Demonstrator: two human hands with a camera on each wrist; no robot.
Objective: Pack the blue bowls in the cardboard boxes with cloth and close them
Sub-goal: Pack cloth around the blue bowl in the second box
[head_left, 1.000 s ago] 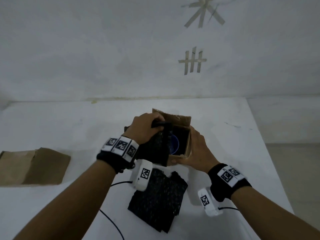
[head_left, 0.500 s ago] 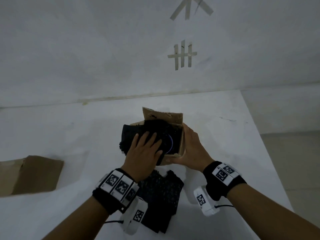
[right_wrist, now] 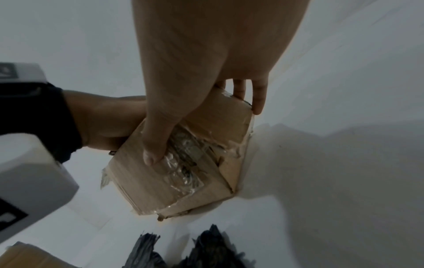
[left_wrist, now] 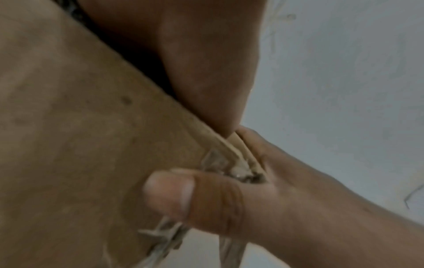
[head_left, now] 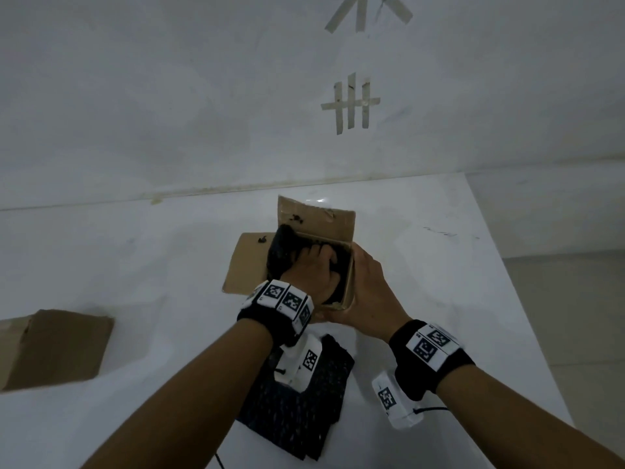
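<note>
Both hands point(head_left: 367, 292) on tilted cardboard box point(head_left: 347, 292), opening upward.

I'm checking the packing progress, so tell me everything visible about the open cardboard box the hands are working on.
The open cardboard box is small, brown and worn, with torn clear tape on its outside. It sits on the white table, flaps open. Black cloth fills it and spills over its left edge. The left hand presses into the cloth; the right hand grips the box's near-right corner.

Left hand point(head_left: 313, 272) has pushed the black cloth point(head_left: 282, 252) (bowl now covered) into the box point(head_left: 348, 286).
</note>
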